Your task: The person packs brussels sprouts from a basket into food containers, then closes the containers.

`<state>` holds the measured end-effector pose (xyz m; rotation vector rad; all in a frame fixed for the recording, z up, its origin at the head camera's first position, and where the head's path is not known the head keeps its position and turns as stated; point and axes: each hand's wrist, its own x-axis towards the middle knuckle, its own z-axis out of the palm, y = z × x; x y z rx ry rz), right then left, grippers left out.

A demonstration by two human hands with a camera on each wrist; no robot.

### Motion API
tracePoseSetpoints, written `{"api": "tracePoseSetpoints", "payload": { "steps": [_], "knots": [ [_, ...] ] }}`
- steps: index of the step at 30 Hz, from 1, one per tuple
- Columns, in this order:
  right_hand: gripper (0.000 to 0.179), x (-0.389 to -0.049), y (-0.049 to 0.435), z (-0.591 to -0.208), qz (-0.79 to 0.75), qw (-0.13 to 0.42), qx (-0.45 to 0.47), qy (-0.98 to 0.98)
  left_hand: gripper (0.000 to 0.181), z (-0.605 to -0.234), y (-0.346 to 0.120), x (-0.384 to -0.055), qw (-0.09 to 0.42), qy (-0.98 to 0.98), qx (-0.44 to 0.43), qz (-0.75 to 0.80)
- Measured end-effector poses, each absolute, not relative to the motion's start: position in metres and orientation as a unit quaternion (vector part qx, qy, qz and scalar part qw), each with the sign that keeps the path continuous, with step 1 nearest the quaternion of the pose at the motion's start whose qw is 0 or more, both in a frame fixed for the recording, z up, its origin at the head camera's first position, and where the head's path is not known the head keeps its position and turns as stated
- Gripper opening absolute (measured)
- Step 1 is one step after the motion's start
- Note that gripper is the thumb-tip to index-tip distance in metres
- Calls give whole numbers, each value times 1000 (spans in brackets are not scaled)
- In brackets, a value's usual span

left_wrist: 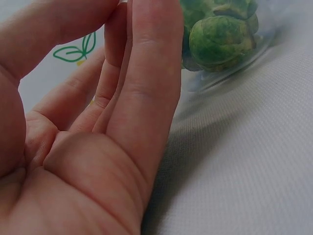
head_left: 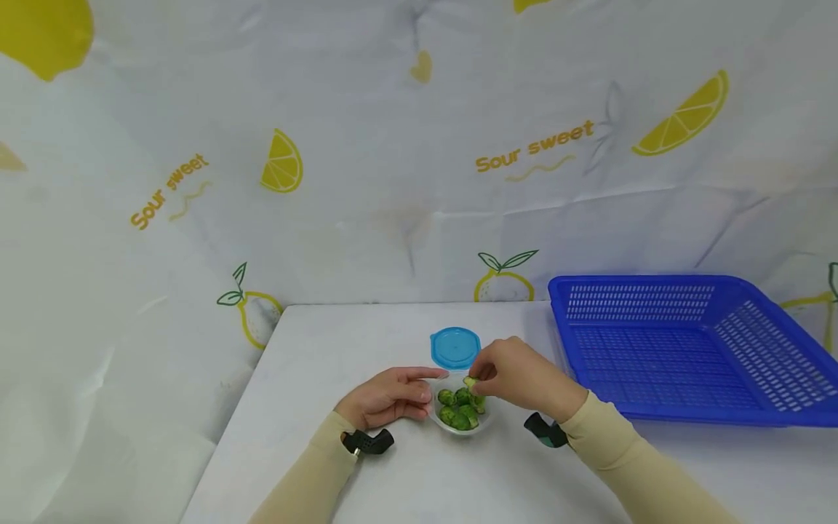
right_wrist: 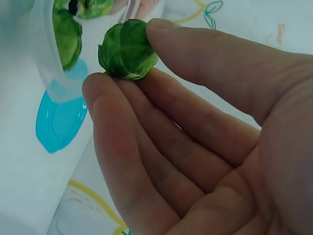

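Observation:
My right hand (head_left: 524, 375) pinches a green Brussels sprout (right_wrist: 128, 51) between thumb and fingertips, over the far right side of a small clear plastic bowl (head_left: 462, 434). Several more Brussels sprouts (head_left: 461, 416) lie inside the bowl. At the bowl's left side is my left hand (head_left: 393, 397), its fingers extended and its fingertips right at the rim. Part of the bowl's far side is hidden behind the hands. Just beyond the bowl, a blue lid (head_left: 455, 348) lies flat on the table.
A large blue plastic basket (head_left: 655, 412) with slotted walls stands on the right of the white table (head_left: 275, 466). Behind the table hangs a white cloth (head_left: 366, 240) printed with lemons and lettering.

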<state>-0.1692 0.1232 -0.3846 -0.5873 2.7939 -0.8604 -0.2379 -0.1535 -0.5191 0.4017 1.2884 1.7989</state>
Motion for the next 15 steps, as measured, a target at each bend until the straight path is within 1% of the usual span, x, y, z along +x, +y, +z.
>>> {"api": "tracePoseSetpoints", "payload": {
  "steps": [8, 15],
  "knots": [
    [6, -160, 106, -394, -275, 89, -187, 939, 59, -518, -153, -238, 430, 515, 165, 723],
    [7, -155, 96, -403, -254, 71, -181, 947, 62, -516, -153, -236, 427, 516, 159, 725]
  ]
}}
